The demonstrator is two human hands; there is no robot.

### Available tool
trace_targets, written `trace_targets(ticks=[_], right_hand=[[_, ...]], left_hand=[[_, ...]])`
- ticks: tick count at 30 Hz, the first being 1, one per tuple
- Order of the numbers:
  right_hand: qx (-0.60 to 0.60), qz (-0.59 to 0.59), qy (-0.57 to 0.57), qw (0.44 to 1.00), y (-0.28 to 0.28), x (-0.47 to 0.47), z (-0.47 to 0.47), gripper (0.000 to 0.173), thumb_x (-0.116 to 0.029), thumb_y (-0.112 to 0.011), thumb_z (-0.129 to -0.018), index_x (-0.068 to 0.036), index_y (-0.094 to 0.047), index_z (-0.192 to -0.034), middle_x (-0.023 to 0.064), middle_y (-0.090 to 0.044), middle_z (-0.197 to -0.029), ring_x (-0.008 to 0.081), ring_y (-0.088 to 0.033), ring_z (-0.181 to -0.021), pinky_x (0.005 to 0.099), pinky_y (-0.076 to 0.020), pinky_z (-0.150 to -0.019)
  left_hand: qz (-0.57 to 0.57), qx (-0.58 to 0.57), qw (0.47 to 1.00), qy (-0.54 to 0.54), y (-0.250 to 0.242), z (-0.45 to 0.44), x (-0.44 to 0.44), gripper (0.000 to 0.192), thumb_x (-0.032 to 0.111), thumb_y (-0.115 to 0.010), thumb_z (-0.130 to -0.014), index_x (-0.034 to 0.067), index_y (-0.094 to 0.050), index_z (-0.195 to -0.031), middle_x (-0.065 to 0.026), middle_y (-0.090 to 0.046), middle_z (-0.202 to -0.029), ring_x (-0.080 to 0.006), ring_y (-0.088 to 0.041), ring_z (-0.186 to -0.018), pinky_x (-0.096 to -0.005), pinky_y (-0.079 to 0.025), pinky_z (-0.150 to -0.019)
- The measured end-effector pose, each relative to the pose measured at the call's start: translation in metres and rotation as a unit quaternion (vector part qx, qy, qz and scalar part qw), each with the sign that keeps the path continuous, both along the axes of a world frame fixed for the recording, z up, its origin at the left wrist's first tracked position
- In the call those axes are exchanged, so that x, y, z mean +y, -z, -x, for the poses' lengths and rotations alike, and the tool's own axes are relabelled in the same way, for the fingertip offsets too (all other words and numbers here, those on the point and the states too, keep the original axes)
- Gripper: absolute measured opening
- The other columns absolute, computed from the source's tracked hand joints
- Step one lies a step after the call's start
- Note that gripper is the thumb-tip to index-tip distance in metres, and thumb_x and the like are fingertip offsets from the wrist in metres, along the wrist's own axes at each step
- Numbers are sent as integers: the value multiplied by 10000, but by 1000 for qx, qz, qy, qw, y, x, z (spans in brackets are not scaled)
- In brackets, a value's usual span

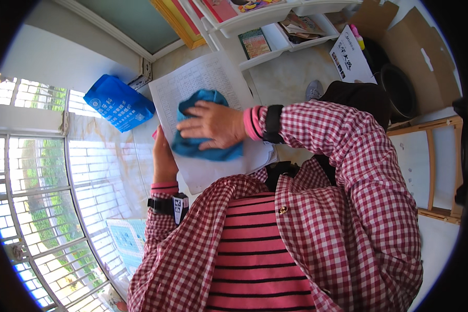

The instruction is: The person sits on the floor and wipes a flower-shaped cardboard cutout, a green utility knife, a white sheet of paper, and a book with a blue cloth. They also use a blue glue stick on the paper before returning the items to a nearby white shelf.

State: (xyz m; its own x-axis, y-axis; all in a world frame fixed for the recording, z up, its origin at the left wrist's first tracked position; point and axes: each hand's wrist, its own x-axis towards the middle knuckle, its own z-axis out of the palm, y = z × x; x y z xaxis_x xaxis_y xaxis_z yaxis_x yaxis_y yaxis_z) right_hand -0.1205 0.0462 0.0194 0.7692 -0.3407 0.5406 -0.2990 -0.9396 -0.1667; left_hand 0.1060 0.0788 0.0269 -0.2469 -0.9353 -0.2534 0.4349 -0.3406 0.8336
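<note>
A stack of white papers lies before me over my lap; its top sheet has a printed table towards the far end. My right hand presses flat on a folded blue cloth on the papers, fingers somewhat spread. The cloth's near edge is blurred. At the stack's left edge, my left hand holds the side, its fingers mostly hidden. A small bit of something pink shows beside that hand.
A blue bag with printing rests on the marble-patterned sill at left, near barred windows. White shelf trays hold books ahead. Right are a cardboard box, a dark round container and a wooden frame.
</note>
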Motion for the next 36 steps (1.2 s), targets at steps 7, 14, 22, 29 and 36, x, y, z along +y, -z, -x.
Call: trace_targets(ticks=[7,14,22,29,36], right_hand=[[-2,-22,40,999,14,38,65,398,-218,-599,-835,-93,-569,-1212,91,-490,-1344,354,-476,-1172,459,-355,-999],[-128,-256,193,939,-1,8,164,278,-123,-606,-799,2,-610,-1048,197,-632,-980,384,-606,-903,413,-486,-807],[-485,-339,387,707,-61,31,272,454,-284,-612,-871,35,-572,-1191,104,-658,-977,165,-632,-820,284,-517,-733],[-435,-345,411,723,-96,75,246,416,-279,-615,-877,0,-596,-1185,108,-656,-991,169,-624,-838,266,-496,-759],[-402,-394,437,701,-134,132,220,422,-263,-606,-871,10,-584,-1192,107,-663,-935,169,-634,-806,283,-504,-724]], left_hand=[[-28,-129,989,63,-27,23,3,428,114,-521,-916,-37,-420,-1303,-171,-557,-1214,-278,-576,-1072,-381,-484,-913],[-92,-78,975,185,-59,78,-39,392,56,-490,-902,-71,-433,-1268,-213,-573,-1150,-308,-615,-993,-403,-523,-861],[-229,-78,962,130,13,160,-108,444,63,-474,-912,-99,-342,-1303,-253,-489,-1236,-376,-524,-1118,-472,-427,-995],[-188,14,980,70,83,169,-165,451,36,-485,-897,-52,-345,-1317,-221,-477,-1257,-396,-489,-1155,-524,-401,-1012],[-160,-6,984,80,118,161,-201,414,103,-543,-891,8,-429,-1278,-167,-523,-1223,-356,-497,-1160,-521,-416,-991]])
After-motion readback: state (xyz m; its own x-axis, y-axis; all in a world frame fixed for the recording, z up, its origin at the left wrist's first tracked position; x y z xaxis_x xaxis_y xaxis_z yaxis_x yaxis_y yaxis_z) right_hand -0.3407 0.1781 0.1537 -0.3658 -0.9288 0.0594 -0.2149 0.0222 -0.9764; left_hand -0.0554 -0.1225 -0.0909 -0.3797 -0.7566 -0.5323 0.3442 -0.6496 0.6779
